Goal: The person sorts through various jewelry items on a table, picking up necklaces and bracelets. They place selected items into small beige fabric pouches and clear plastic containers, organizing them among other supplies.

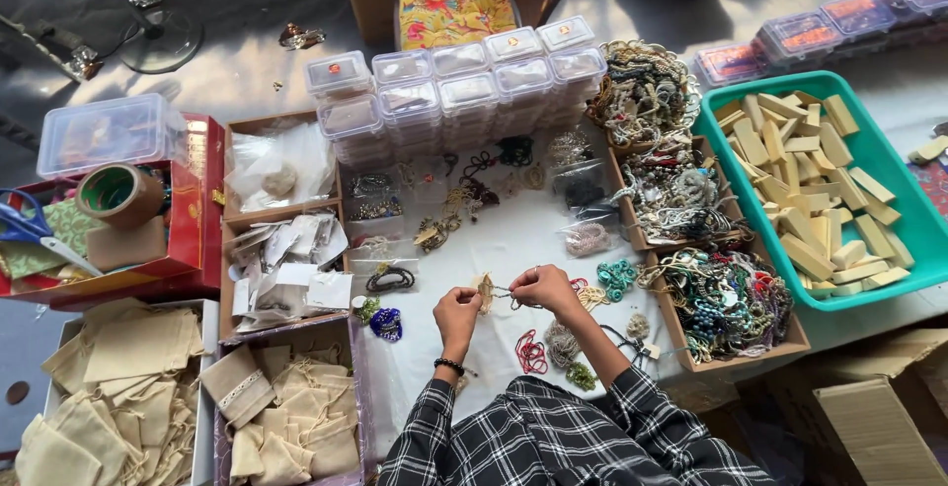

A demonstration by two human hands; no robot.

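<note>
The left hand [456, 308] pinches a small pale tag [485, 291]; the right hand [541, 286] grips the thin wire [506, 294] running from it, both above the white cloth [513, 244]. Beyond the tag stand stacked clear lidded boxes [459, 86]; right of it, a teal tray [894, 185] of wooden blocks; left, beige pouches [286, 417].

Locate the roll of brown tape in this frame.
In the head view the roll of brown tape sits at the far left, on the red box, just right of the blue-handled scissors and below the clear lidded container.
</note>
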